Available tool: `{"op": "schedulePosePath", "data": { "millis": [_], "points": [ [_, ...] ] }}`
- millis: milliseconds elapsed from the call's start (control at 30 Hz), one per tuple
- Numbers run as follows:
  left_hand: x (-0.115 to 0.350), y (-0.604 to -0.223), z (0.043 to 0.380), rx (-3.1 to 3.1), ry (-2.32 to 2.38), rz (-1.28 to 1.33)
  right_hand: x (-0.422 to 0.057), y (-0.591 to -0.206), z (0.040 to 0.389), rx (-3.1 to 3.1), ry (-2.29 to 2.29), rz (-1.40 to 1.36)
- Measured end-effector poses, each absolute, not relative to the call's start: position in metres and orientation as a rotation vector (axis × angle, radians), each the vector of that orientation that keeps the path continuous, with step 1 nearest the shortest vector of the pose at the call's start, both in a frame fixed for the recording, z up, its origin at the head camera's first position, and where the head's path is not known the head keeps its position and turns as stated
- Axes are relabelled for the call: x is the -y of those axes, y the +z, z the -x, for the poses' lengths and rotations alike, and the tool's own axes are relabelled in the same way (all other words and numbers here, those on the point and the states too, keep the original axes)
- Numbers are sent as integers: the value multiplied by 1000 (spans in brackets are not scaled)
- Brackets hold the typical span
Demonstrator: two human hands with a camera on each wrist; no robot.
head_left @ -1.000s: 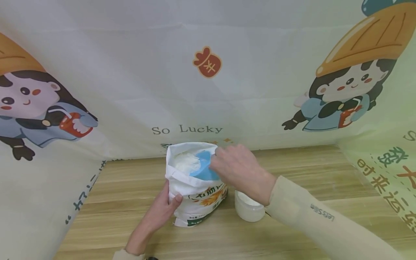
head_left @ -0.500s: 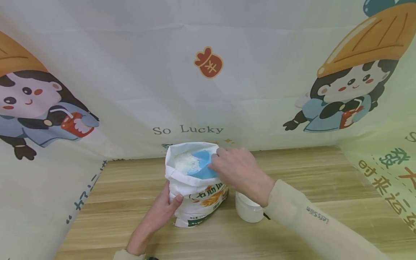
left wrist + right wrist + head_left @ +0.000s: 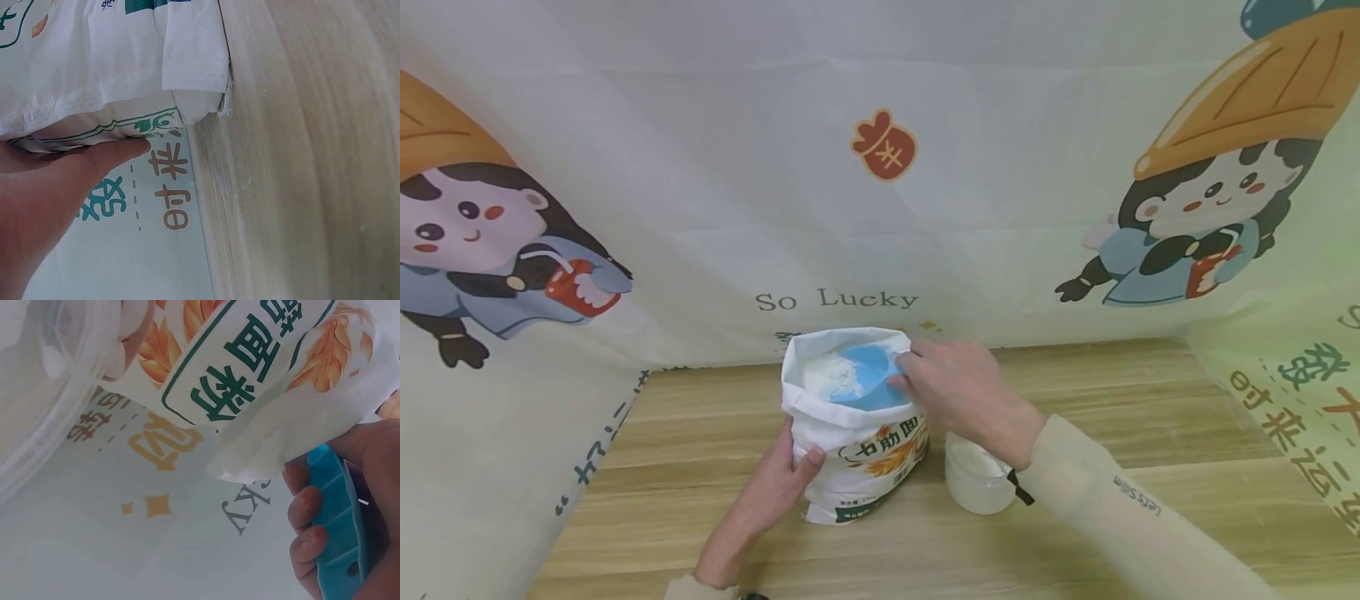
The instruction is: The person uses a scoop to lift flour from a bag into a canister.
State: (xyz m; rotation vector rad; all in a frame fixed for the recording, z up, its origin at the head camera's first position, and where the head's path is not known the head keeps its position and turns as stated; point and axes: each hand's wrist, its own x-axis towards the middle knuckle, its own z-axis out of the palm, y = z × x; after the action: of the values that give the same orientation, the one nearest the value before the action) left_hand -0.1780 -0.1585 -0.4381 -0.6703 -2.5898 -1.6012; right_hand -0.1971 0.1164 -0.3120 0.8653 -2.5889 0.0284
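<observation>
A white flour bag [image 3: 835, 479] stands upright with its mouth wide open, its front printed with wheat ears. My left hand [image 3: 775, 479] grips the bag's left side, thumb across the front; the left wrist view shows the thumb [image 3: 94, 159] against the bag. Inside the mouth is a blue scoop [image 3: 880, 392], its bowl beside a heap of white flour [image 3: 829, 375]. My right hand [image 3: 966, 392] holds the scoop over the bag's right rim. In the right wrist view, fingers curl round the ribbed blue handle [image 3: 337, 531].
A clear round jar [image 3: 977, 483] with white contents stands right of the bag, under my right wrist, a small black piece [image 3: 1021, 490] at its side. The wooden table [image 3: 1112, 400] meets a printed cloth backdrop [image 3: 1000, 200] behind and on both sides.
The scoop has turned slightly inside the bag, and more of its hollow shows now. My right hand has shifted a little to the right; my left hand keeps its grip on the bag.
</observation>
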Motion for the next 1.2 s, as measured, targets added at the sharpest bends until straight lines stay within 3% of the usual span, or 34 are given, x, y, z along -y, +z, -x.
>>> {"op": "schedulePosePath", "data": {
  "millis": [1200],
  "points": [
    [157,-439,179,2572,-1580,674,-157,-314,192,2419,375,-920]
  ]
}}
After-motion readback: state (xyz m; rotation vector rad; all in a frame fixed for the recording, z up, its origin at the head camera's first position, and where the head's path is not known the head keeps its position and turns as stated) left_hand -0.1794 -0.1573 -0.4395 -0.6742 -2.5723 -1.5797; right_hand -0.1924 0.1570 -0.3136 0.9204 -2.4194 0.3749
